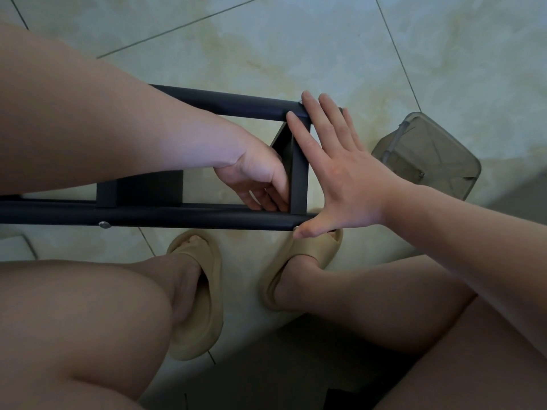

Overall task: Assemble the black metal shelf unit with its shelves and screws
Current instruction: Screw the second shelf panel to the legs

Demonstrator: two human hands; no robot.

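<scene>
The black metal shelf frame [189, 217] lies across my lap area above the floor, two long round tubes joined by flat shelf panels. My right hand [334, 170] is spread flat with straight fingers against the end panel [297, 179], fingertips on the far tube [236, 103] and thumb on the near tube's end. My left hand [257, 176] reaches down between the tubes, its fingers curled against the inner face of that end panel; what they hold is hidden. A silver screw head [104, 224] shows on the near tube. A second panel [142, 189] sits further left.
A translucent grey plastic container [429, 158] lies on the tiled floor to the right of the frame. My feet in tan slippers [201, 291] rest on the floor below the near tube, with my knees at the bottom left and right.
</scene>
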